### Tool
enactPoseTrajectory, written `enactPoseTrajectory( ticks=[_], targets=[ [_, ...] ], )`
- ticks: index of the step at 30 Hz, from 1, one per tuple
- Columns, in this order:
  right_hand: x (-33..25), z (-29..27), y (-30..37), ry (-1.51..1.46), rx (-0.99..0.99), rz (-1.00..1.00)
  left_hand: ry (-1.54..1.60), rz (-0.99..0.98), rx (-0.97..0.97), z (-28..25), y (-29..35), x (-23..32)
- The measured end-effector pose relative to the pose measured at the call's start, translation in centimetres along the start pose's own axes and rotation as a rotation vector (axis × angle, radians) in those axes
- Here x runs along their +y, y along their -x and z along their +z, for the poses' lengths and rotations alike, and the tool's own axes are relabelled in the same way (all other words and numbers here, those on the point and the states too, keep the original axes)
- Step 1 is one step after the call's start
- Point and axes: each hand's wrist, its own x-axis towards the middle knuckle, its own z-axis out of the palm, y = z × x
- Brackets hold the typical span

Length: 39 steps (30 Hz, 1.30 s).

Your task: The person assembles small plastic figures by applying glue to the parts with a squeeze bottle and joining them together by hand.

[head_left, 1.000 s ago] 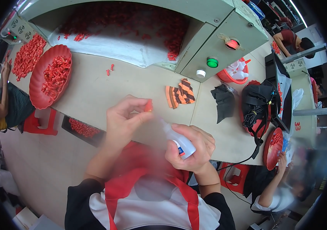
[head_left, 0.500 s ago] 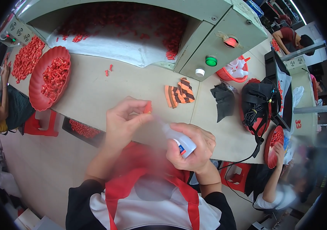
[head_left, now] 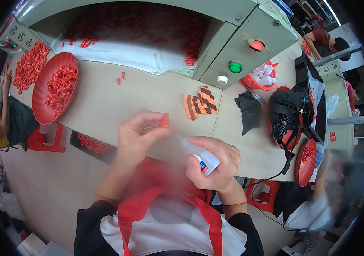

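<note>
Between the thumb and fingers of my left hand (head_left: 137, 133) is a small red plastic piece (head_left: 164, 120). My right hand (head_left: 220, 164) is wrapped round a whitish squeeze bottle (head_left: 207, 160) with a blue, white and red label. The bottle tilts with its narrow end toward the red piece; a hazy smear over the picture hides whether its tip touches. Both hands are raised over the near edge of the table (head_left: 148, 94). Beyond them lies an orange and brown striped cloth (head_left: 200, 103), and two small red pieces (head_left: 121, 78) lie farther left.
A scalloped red tray (head_left: 36, 100) of red pieces stands at left, beside a loose heap (head_left: 30, 66). At the back is a pale green machine (head_left: 233, 47) with red pieces inside. Rightward are a black cloth (head_left: 249, 113), a red basket (head_left: 250, 85) of white bottles and a black bag (head_left: 286, 106).
My hands have barely moved and keep the same hold on the red piece and bottle. At the right, a co-worker's hand has left the red tray there.
</note>
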Motion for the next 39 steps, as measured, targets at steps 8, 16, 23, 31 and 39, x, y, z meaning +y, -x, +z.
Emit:
enactPoseTrajectory(
  ticks=[8, 16, 23, 31, 39],
  targets=[
    [0.1, 0.0, 0.1, 0.011, 0.013, 0.004, -0.002, 0.005, -0.001, -0.1, 0.1, -0.1],
    [0.0, -0.1, 0.3, 0.021, -0.006, 0.025, 0.007, 0.000, -0.006, -0.1, 0.0, -0.2],
    [0.1, 0.4, -0.2, 0.016, -0.026, 0.013, 0.000, 0.028, 0.005, -0.6, 0.0, -0.2],
    [2.3, 5.0, -3.1, -0.492, -0.151, 0.762, 0.096, -0.073, 0.186, -6.2, 0.5, -1.7],
    [9.2, 18.7, -10.6, 0.007, -0.431, 0.596, 0.133, -0.064, 0.283, -8.7, 2.0, -1.5]
  ],
)
